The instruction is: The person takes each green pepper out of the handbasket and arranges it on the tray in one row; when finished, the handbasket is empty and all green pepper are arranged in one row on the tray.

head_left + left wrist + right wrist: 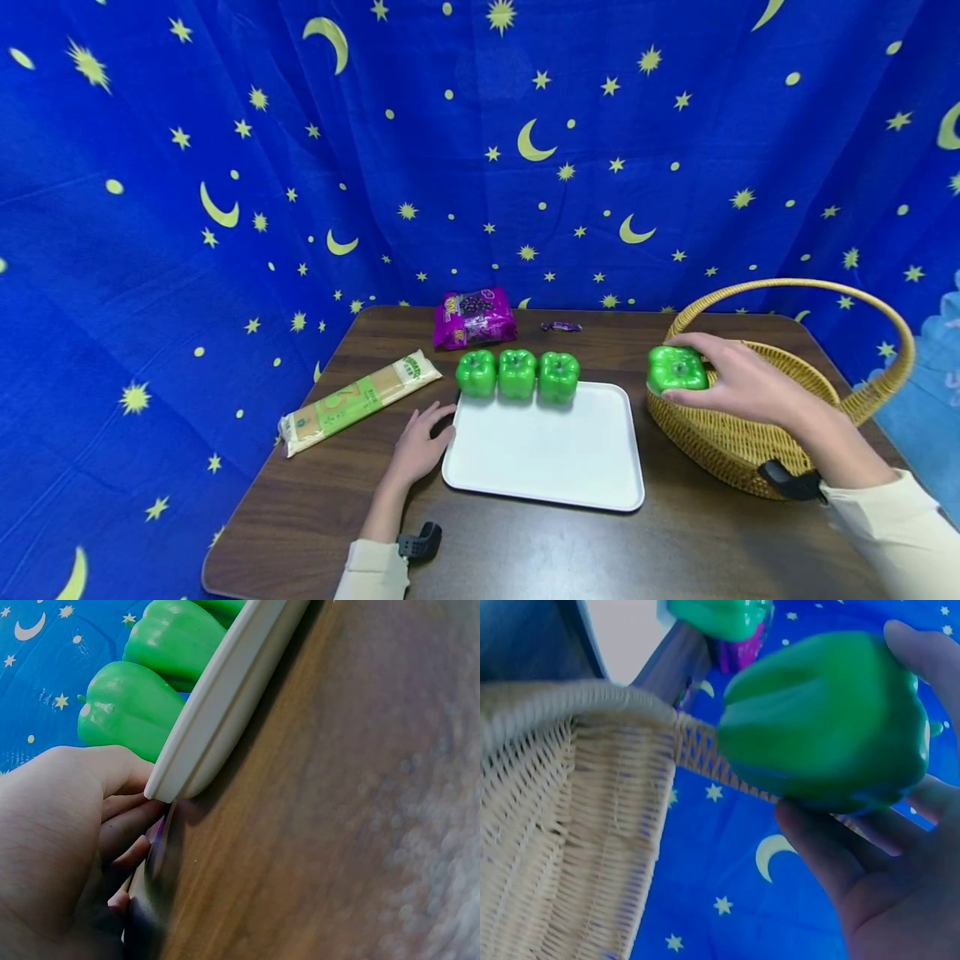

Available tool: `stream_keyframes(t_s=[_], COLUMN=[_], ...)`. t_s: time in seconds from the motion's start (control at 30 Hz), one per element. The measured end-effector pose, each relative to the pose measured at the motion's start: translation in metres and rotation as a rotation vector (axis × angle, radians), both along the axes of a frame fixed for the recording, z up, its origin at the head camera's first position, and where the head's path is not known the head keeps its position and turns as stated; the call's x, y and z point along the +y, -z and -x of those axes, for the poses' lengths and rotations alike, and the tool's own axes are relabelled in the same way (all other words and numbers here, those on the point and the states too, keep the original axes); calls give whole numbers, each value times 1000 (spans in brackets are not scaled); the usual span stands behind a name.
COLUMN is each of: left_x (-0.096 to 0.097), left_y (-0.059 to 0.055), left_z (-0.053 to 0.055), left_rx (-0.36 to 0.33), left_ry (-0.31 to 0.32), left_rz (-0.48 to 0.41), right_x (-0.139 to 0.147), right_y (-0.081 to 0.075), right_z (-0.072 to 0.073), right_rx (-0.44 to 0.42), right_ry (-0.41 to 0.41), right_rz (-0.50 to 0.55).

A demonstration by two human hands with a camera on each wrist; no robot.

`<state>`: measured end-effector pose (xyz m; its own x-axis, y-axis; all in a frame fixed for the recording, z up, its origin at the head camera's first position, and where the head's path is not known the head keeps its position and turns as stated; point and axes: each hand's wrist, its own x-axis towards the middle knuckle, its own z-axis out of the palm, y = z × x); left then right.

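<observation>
My right hand [738, 379] holds a glossy green bell pepper [677, 369] between thumb and fingers, over the left side of the wicker basket [686, 442]. In the right wrist view the pepper [825, 724] is above the basket's rim, with the fingers [821, 840] under it. My left hand [420, 446] rests on the table, its relaxed fingertips touching the left edge of the white tray [547, 450]. Three more green bell peppers [517, 374] stand in a row along the tray's back edge. The left wrist view shows the left hand [67, 817] at the tray's rim [217, 697].
A long pack of noodles [360, 402] lies slanted at the left. Behind the peppers are a purple snack bag [475, 318] and a small purple wrapped candy [561, 327]. The basket's tall handle [795, 285] arches over it. A blue star-patterned cloth [450, 167] hangs behind the table.
</observation>
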<state>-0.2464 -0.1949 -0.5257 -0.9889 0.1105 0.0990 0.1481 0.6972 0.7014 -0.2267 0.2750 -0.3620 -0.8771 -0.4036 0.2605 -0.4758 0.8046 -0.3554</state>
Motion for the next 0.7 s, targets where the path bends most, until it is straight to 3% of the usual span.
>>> stream_keyframes(t_s=[0.33, 0.53, 0.7], left_x=[-1, 0, 0], left_y=[1, 0, 0], left_z=[2, 1, 1], left_rx=[1, -2, -3], left_ry=[0, -8, -2], left_rz=[5, 6, 8], right_x=[-22, -40, -51], right_y=[5, 3, 10], right_z=[-2, -2, 4], right_rx=[64, 2, -27], right_ry=[26, -21, -40], right_rz=[-12, 72, 57])
